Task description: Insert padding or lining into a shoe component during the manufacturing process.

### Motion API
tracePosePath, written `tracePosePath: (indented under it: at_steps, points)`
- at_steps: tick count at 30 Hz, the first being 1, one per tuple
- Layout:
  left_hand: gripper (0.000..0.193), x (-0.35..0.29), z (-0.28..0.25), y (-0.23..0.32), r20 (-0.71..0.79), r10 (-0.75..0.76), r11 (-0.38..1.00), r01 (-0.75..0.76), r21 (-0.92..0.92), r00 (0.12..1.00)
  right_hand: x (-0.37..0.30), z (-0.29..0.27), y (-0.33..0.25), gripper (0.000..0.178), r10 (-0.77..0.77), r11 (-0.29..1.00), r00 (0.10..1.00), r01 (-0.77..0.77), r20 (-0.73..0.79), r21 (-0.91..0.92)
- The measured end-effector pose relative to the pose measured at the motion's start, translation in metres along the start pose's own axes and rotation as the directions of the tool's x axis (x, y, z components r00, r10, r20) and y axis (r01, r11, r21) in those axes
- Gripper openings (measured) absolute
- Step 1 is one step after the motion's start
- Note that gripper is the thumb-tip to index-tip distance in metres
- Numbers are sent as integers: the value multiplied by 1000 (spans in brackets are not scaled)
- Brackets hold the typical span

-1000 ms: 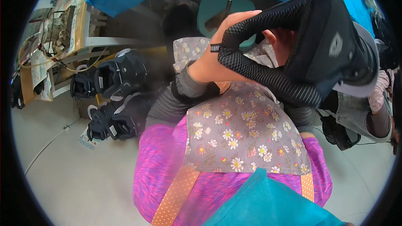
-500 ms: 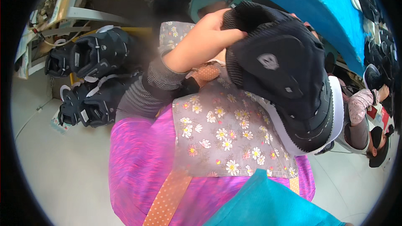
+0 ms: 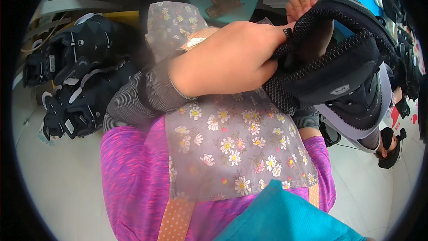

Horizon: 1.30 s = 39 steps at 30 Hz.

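Left hand (image 3: 243, 58) pinches black mesh collar (image 3: 285, 93) of black, pale-edged fabric boot (image 3: 332, 75); right hand (image 3: 305, 2) grips far side, probably steadying it.

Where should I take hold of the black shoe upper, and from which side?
Probably the padded collar of the black shoe upper, pinched from the left: it loops toward that side as an open rim, right where the left hand grips.

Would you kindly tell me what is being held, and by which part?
A black shoe upper, by its padded collar: left grip at the left end, right grip at the far edge.
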<state>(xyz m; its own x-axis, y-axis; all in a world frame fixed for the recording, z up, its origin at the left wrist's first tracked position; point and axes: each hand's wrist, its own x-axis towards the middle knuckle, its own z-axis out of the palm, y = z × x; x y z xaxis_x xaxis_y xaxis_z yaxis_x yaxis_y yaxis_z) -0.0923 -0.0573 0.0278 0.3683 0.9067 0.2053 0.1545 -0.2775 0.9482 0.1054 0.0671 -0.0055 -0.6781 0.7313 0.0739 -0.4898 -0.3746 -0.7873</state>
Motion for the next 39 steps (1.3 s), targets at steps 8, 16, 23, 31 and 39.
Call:
tracePosePath:
  at_steps: [8,16,23,31,39]
  points:
    - [27,-3,4,-15,-62,-17,1000,17,-7,998,2,-5,27,18,-28,980,997,13,71,197]
    - [41,-2,-8,8,-98,-92,922,122,367,991,-3,-5,42,15,-150,979,981,129,126,159]
    - [47,-5,3,-9,-85,126,909,-81,409,988,-1,5,39,20,4,979,985,-40,175,202]
    - [43,-5,2,-11,8,-25,983,23,180,1000,-27,-4,48,25,71,960,995,-88,73,266]
    - [44,-13,4,-18,-179,-262,934,296,202,948,-28,-18,18,20,-309,880,940,339,143,-332]
